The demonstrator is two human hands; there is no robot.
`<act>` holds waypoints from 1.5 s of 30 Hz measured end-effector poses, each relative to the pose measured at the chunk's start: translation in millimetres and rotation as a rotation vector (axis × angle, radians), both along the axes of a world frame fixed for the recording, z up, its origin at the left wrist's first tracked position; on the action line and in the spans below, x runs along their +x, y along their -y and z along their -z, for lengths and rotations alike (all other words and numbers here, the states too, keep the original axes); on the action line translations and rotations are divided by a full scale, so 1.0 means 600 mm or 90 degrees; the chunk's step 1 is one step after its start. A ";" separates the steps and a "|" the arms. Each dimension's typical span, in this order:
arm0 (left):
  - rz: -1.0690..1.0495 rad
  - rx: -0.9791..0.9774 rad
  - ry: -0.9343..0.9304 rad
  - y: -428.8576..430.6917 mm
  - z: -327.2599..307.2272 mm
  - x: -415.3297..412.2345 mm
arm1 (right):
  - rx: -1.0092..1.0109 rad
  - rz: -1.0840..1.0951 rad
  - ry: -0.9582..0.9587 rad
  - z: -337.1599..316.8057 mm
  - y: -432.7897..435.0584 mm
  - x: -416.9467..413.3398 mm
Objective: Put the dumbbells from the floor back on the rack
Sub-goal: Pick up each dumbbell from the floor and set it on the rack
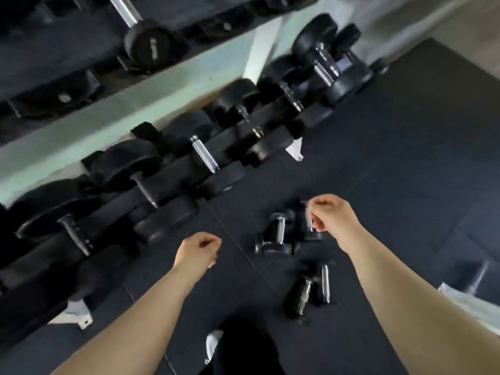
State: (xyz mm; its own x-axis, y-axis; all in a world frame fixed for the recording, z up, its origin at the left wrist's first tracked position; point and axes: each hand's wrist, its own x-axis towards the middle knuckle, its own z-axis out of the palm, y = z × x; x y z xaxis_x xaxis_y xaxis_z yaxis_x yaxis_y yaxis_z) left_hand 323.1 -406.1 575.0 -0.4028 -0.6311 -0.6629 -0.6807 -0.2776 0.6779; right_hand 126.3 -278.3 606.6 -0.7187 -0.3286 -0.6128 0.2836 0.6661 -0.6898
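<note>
Several small black dumbbells with chrome handles lie on the dark rubber floor: one [278, 234] in the middle, another [308, 221] just right of it, and a pair [300, 293] nearer to me. My right hand [331, 215] is at the handle of the right one with fingers curled beside it; blur hides whether they hold it. My left hand [198, 250] hovers over bare floor in a loose fist with nothing in it. The rack [173, 169] runs diagonally from lower left to upper right.
The rack's low tier holds several large black dumbbells [127, 169]; an upper tier [146, 44] shows at top left. White rack feet [77, 315] sit on the floor. My white shoe [213, 345] is at the bottom. Another chrome handle [480, 276] and a pale object lie at far right.
</note>
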 end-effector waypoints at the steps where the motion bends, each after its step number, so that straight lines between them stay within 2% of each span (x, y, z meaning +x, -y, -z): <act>1: 0.021 0.010 0.010 -0.027 0.012 0.000 | 0.028 0.010 -0.001 0.010 -0.037 -0.003; 7: 0.114 0.044 0.051 -0.167 0.111 -0.025 | 0.086 0.099 0.019 0.124 -0.230 -0.017; 10: 0.123 0.092 0.045 -0.236 0.205 -0.076 | 0.046 0.117 0.092 0.219 -0.319 -0.029; 16: 0.117 0.199 0.043 -0.374 0.523 -0.183 | -0.058 0.237 0.221 0.522 -0.427 -0.072; 21: 0.223 0.187 0.104 -0.425 0.830 -0.197 | -0.075 0.231 0.334 0.815 -0.443 -0.057; 23: 0.270 0.217 0.119 -0.429 0.912 -0.199 | -0.089 0.239 0.400 0.909 -0.447 -0.038; 25: 0.290 0.301 0.114 -0.433 0.978 -0.202 | -0.139 0.255 0.426 0.986 -0.445 -0.021; 27: 0.348 0.378 0.129 -0.442 1.017 -0.204 | -0.185 0.276 0.425 1.042 -0.436 -0.005; 29: 0.404 0.377 0.130 -0.459 1.035 -0.199 | -0.200 0.317 0.419 1.064 -0.426 -0.004; 31: 0.407 0.341 0.112 -0.481 1.040 -0.193 | -0.182 0.336 0.412 1.068 -0.416 -0.014; 35: 0.421 0.219 0.110 -0.489 1.040 -0.189 | -0.156 0.278 0.433 1.064 -0.398 -0.018; 39: 0.350 0.286 0.075 -0.480 1.046 -0.181 | -0.152 0.245 0.418 1.069 -0.393 -0.007; 45: 0.266 0.305 0.057 -0.450 1.028 -0.170 | -0.184 0.256 0.363 1.065 -0.367 0.015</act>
State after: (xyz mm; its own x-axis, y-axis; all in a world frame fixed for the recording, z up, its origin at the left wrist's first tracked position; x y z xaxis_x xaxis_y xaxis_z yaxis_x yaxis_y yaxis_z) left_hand 221.2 -136.3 -41.6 -0.4807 -0.0585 -0.8749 -0.8452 -0.2351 0.4801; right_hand 135.6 -58.3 -32.4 -0.4144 -0.3123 -0.8548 0.8324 0.2497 -0.4947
